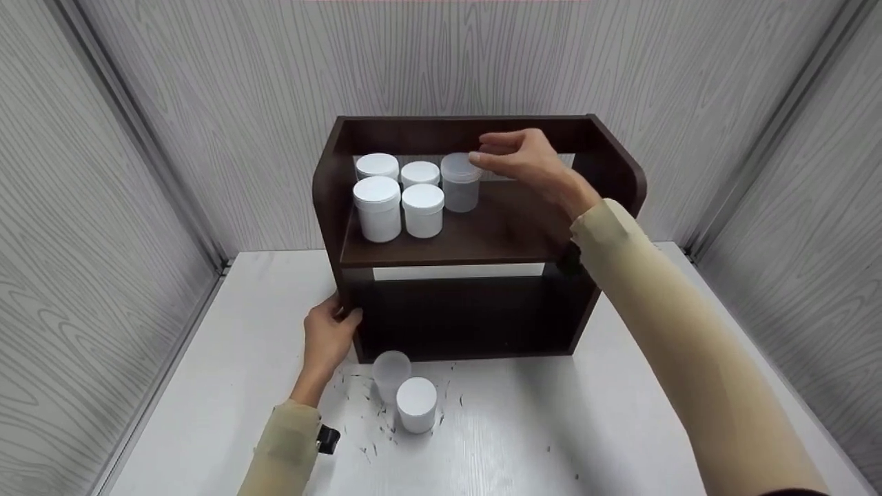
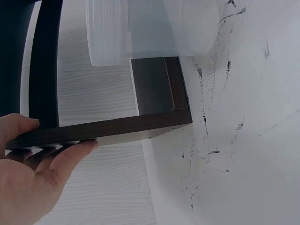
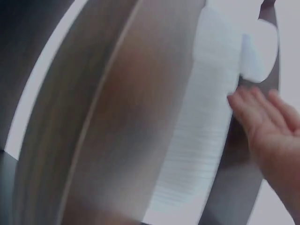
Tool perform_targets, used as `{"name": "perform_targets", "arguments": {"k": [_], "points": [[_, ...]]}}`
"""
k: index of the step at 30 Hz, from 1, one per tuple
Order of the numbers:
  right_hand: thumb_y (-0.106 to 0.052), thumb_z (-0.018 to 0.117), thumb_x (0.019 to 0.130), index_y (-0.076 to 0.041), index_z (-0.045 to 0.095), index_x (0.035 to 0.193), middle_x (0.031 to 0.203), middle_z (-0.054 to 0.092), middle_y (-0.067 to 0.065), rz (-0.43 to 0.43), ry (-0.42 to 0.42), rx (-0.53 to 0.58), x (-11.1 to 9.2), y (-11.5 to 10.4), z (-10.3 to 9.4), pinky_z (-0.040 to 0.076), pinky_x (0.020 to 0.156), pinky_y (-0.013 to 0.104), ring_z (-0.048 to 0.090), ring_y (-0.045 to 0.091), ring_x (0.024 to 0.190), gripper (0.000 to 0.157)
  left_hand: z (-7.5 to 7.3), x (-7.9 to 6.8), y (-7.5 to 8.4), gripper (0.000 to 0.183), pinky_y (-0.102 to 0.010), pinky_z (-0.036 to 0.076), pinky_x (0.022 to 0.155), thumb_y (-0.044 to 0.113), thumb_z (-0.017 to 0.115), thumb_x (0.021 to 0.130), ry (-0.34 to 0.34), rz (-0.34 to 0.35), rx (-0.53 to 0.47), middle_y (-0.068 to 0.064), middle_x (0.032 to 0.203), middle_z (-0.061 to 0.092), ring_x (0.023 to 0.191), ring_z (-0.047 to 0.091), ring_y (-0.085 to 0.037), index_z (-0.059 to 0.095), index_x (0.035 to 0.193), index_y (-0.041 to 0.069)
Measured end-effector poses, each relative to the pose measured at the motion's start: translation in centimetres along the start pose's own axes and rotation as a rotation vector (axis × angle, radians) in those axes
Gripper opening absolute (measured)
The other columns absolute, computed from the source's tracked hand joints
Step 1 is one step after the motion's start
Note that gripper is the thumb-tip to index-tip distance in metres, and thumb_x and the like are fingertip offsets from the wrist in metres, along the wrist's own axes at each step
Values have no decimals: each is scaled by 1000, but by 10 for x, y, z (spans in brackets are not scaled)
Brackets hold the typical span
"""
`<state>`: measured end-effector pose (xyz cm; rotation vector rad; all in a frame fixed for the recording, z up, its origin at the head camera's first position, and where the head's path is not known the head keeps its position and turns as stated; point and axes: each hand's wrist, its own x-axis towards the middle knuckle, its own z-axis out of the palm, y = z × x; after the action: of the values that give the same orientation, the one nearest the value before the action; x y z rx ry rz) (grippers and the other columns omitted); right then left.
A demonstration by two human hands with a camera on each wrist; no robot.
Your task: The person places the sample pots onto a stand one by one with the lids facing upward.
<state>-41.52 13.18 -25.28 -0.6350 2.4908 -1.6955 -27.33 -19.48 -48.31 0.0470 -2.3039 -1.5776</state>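
My left hand point(image 1: 329, 341) grips the left side panel of a dark brown two-tier shelf point(image 1: 496, 241). In the left wrist view, thumb and fingers lie on either face of that panel point(image 2: 108, 129). Above the upper shelf is my right hand point(image 1: 527, 162), its fingers extended and holding nothing. Its fingertips are right at the lid of a translucent jar point(image 1: 460, 193), overlapping it in the head view. Left of this jar, several white lidded jars point(image 1: 379, 220) stand upright in two rows. The right wrist view is blurred, but my hand's point(image 3: 269, 119) straight fingers show.
On the white table before the shelf's lower left corner stand a translucent jar point(image 1: 391, 368) and a white lidded jar point(image 1: 416, 410). Dark scuff marks surround them. Wood-grain panels point(image 1: 227, 62) enclose the table at the back and both sides.
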Motion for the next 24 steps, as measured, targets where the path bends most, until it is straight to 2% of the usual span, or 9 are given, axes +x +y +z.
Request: {"name": "perform_targets", "arguments": {"k": [3,7,11,15,19,24], "points": [[-34,85,92,0,59,148,151,59,13,-29,86,-50,-12,-9,6,49,110,33,60,21,134,70,-2,0,-1,51,-48,58,99,5,67,97,1,6,18,-30,137,63,124,64,-43,56,144,-11],[-28,86,92,1,67,139,139,68,15,-89,162,-42,-33,-20,22,54,103,32,68,22,122,59,-5,-1,-2,49,-48,58,97,5,68,97,8,2,28,-30,135,64,122,65,-43,58,143,-10],[-22,84,92,1,74,127,124,75,16,-162,157,-40,-61,-29,41,59,94,31,74,24,110,43,-6,-1,-3,47,-48,59,96,4,68,97,18,-6,14,-30,134,65,120,67,-43,59,142,-10],[-22,84,91,-4,80,117,111,79,5,-225,140,-115,-94,-28,54,61,86,30,75,19,100,32,-8,0,-3,47,-48,59,96,5,67,98,15,-6,18,-30,135,65,120,67,-42,59,142,-10],[-20,83,92,-7,82,111,102,80,-2,-264,126,-151,-122,-17,65,62,82,32,76,16,92,23,-8,1,-3,47,-48,59,96,5,68,97,19,-12,18,-29,134,65,120,67,-41,60,141,-11],[-13,83,93,-5,81,108,100,79,0,-271,110,-124,-150,6,75,63,83,34,76,17,92,18,-10,1,-3,49,-47,59,97,5,68,97,20,-18,12,-30,136,64,121,67,-41,58,142,-12]]}}
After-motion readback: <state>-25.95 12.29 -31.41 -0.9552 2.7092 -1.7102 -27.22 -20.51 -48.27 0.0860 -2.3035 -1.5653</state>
